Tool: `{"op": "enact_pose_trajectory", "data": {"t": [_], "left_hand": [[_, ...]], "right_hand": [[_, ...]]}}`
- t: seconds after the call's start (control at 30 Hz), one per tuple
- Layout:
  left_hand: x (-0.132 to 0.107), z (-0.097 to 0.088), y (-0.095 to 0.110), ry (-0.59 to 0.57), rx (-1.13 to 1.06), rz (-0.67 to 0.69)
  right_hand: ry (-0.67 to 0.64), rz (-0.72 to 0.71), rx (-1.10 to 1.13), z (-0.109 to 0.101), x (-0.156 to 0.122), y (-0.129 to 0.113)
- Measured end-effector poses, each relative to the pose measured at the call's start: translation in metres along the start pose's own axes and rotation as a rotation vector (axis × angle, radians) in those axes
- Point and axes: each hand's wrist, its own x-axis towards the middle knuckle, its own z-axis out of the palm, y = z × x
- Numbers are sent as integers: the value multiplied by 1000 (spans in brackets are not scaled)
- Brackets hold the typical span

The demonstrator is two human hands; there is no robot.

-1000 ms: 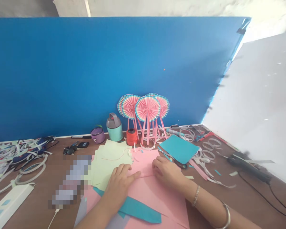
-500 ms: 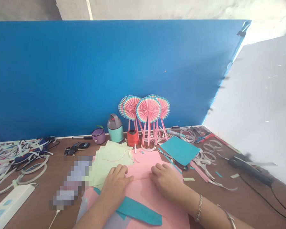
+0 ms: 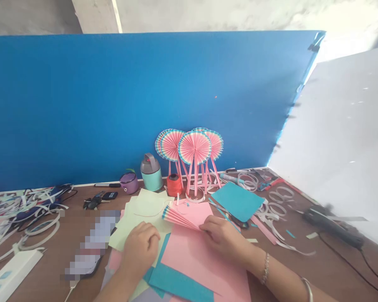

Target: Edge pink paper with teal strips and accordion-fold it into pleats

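Observation:
My right hand [image 3: 222, 237] pinches the end of a pleated pink paper strip with a teal edge [image 3: 178, 219], which fans out to the left. Under it lies a large pink paper sheet [image 3: 201, 262]. My left hand [image 3: 140, 247] rests in a loose curl on pale green paper sheets [image 3: 138, 216], touching nothing else. A teal paper sheet [image 3: 176, 283] sticks out below the pink one, and my left forearm hides part of the stack.
Finished pink paper fans on sticks [image 3: 193, 151] stand against a blue board [image 3: 113, 105], beside a teal bottle [image 3: 151, 173] and red spool [image 3: 174, 185]. A teal square [image 3: 237, 201] and scissors [image 3: 229, 216] lie right; paper strips [image 3: 28, 209] lie left.
A pleated pink strip now shows in my right hand, lifted above the pink sheet. My left hand has moved left onto the green paper. The teal and pink sheets sit differently below.

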Motion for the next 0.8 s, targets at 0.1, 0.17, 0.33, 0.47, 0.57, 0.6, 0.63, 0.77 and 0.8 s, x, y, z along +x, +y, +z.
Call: {"op": "enact_pose_trajectory", "data": {"t": [0.1, 0.17, 0.33, 0.47, 0.57, 0.6, 0.63, 0.77, 0.8], "left_hand": [[-4, 6, 15, -113, -204, 67], [-7, 11, 25, -139, -337, 36], [-12, 21, 30, 3, -454, -129], [-9, 17, 20, 260, -283, -17], [-8, 10, 21, 405, -44, 199], [-8, 8, 23, 406, 27, 261], [-8, 8, 25, 381, 85, 312], [-10, 15, 34, 166, 207, 448], [-10, 18, 35, 110, 224, 462]], "right_hand": [[158, -82, 137, 2, -1, -9], [183, -162, 83, 4, -2, -18], [159, -344, -138, 4, -4, -34], [255, -419, -134, -5, -5, -37], [460, -500, -163, -13, -7, -43], [511, -519, -181, -14, -7, -45], [541, -521, -201, -14, -7, -48], [418, -369, -269, -6, -1, -47], [360, -325, -273, -3, 0, -44]]}}
